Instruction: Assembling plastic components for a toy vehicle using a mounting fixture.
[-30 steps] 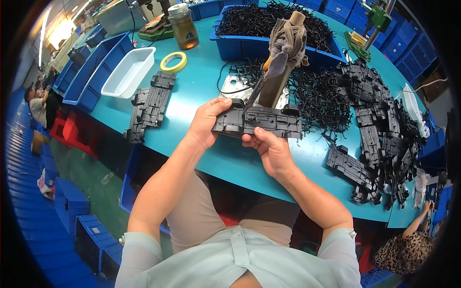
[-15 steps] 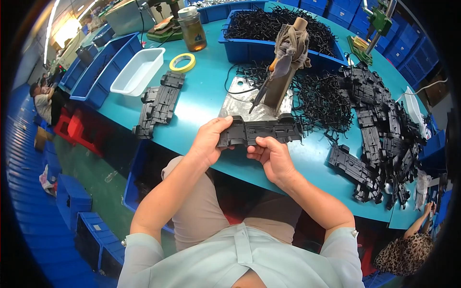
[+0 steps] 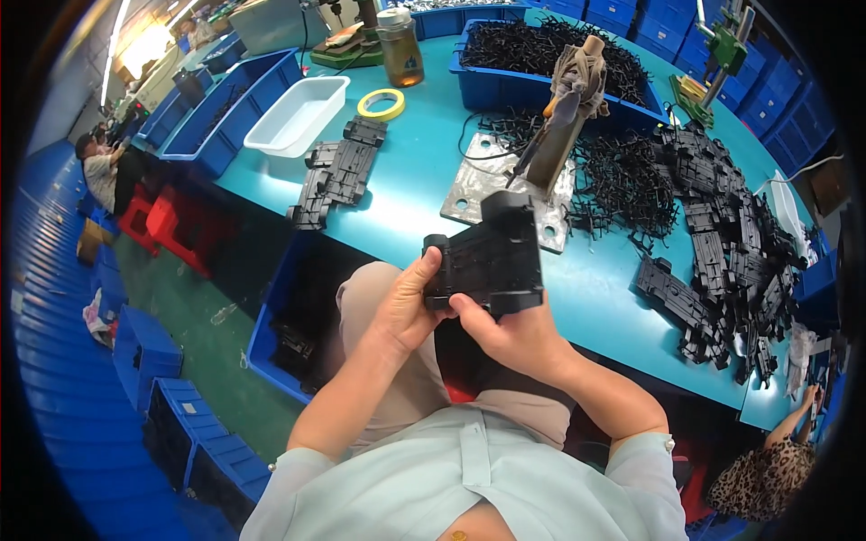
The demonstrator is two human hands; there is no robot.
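Both my hands grip a black plastic toy car chassis (image 3: 483, 263), tilted up over the table's near edge. My left hand (image 3: 408, 302) is closed on its left end, thumb on the face. At its lower right, my right hand (image 3: 510, 335) is closed on it with the thumb along the lower edge; its other fingers are hidden behind the part. Just beyond stands a steel base plate (image 3: 465, 206) with a slanted post carrying a soldering-iron-like tool (image 3: 561, 106) wrapped in cloth. Similar black chassis (image 3: 343, 171) lie together to the left.
A blue bin (image 3: 501, 90) of thin black parts stands at the back, with loose black parts (image 3: 627, 185) spilled before it. Many chassis (image 3: 722, 234) are heaped at right. A white tray (image 3: 293, 117), yellow tape roll (image 3: 381, 105) and jar (image 3: 400, 50) sit left. Below is another blue bin (image 3: 271, 356).
The chassis has come off the steel plate's near edge toward me and is turned, its right end swung up. My right hand has shifted beneath that end. The whole view has shifted slightly.
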